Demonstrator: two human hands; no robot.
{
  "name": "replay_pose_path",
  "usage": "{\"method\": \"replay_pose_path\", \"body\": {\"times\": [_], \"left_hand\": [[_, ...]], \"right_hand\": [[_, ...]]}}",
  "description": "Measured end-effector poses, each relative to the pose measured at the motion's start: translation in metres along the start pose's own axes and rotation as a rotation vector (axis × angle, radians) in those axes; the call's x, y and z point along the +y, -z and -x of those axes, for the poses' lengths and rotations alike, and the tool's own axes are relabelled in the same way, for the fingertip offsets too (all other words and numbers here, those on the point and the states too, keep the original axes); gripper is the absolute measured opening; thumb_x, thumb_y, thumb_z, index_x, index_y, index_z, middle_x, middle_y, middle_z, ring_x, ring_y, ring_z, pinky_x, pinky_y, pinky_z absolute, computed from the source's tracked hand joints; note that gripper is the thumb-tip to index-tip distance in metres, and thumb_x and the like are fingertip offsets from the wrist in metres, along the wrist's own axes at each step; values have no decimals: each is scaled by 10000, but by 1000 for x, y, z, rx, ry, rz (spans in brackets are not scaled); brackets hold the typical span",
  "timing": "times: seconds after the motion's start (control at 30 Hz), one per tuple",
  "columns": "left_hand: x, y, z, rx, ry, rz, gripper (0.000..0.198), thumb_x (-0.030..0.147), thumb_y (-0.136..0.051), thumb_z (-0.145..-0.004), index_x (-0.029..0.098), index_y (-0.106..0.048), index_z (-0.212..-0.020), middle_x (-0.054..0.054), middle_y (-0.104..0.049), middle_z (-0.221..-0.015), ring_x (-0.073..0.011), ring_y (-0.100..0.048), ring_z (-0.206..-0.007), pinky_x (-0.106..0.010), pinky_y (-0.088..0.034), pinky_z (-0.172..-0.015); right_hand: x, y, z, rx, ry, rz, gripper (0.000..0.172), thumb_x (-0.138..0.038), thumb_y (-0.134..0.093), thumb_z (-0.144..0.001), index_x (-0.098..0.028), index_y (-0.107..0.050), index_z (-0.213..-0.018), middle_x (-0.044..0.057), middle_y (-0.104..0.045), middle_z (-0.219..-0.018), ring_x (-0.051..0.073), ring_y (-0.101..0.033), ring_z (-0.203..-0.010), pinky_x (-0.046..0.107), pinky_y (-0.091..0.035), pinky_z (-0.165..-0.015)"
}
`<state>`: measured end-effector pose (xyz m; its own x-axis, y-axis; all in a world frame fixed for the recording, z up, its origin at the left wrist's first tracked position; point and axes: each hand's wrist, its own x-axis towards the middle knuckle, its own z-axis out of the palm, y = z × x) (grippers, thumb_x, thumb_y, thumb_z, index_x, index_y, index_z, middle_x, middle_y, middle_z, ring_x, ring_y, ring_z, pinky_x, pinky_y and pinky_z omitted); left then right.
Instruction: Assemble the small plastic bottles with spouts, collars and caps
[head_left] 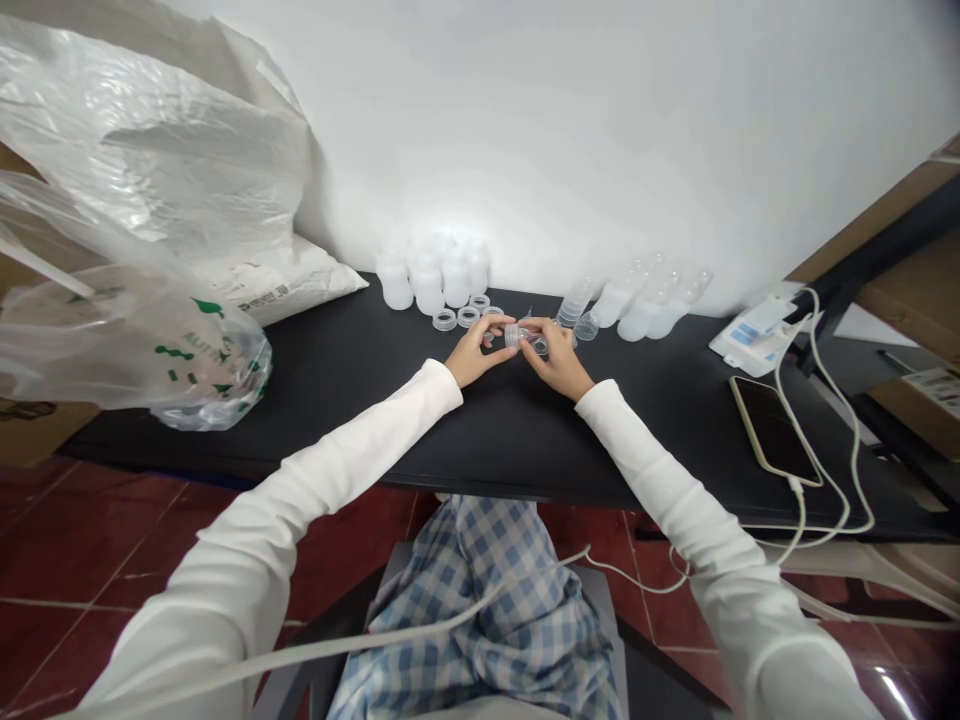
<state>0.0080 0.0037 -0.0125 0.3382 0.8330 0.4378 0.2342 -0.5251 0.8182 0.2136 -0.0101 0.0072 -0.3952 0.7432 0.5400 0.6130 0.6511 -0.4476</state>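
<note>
A clear ribbed plastic screw ring (pixel 512 335) is held just above the black table, between both hands. My left hand (pixel 474 352) pinches its left side with thumb and fingers. My right hand (pixel 559 360) grips the other side, its fingertips close against the ring; whether a smaller part sits inside cannot be made out. Several loose clear rings (pixel 444 320) lie just beyond my left hand. Behind them stand several frosted white bottles (pixel 428 285). Past my right hand are a stack of clear caps (pixel 574 303) and a single clear cap (pixel 586 326).
Frosted bottles with clear tops (pixel 643 305) stand at the back right. A phone (pixel 774 428) on a cable and a white power strip (pixel 756 335) lie on the right of the black table (pixel 337 400). Plastic bags (pixel 202 350) crowd the left end. Cable crosses my lap.
</note>
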Motion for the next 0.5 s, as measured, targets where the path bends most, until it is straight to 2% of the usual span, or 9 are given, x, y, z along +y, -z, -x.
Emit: {"method": "replay_pose_path", "body": {"times": [0.1,0.23,0.33,0.5], "left_hand": [[0,-1,-1,-27,38,77,567,593,-643,-878,216,-566,-1295,-105,-612,-1326,-215,-590,-1120,-327,-470,-883],[0,-3,-1,-52,91,197,535,649,-555,-914,204,-583,-1210,-83,-667,-1172,-200,-606,-1057,-340,-471,-909],[1,-6,0,-51,135,261,488,640,-558,-919,197,-561,-1125,-46,-660,-1003,-160,-610,-911,-303,-481,-799],[5,-12,0,-47,243,355,329,520,-522,-984,191,-501,-981,24,-592,-773,-96,-558,-659,-251,-450,-643]], "right_hand": [[1,-1,-1,18,-9,-41,323,-493,-477,-1010,-217,-562,-1154,97,-708,-1123,245,-686,-972,447,-422,-969],[1,-4,-3,51,-12,-154,372,-587,-481,-988,-224,-563,-998,74,-714,-981,224,-687,-886,402,-485,-896],[-2,-5,-2,58,-30,-257,389,-612,-486,-976,-228,-547,-972,69,-701,-949,209,-678,-853,356,-519,-794],[-9,-7,-1,58,-8,-293,356,-581,-496,-982,-231,-542,-940,46,-683,-881,185,-655,-797,331,-529,-760]]}}
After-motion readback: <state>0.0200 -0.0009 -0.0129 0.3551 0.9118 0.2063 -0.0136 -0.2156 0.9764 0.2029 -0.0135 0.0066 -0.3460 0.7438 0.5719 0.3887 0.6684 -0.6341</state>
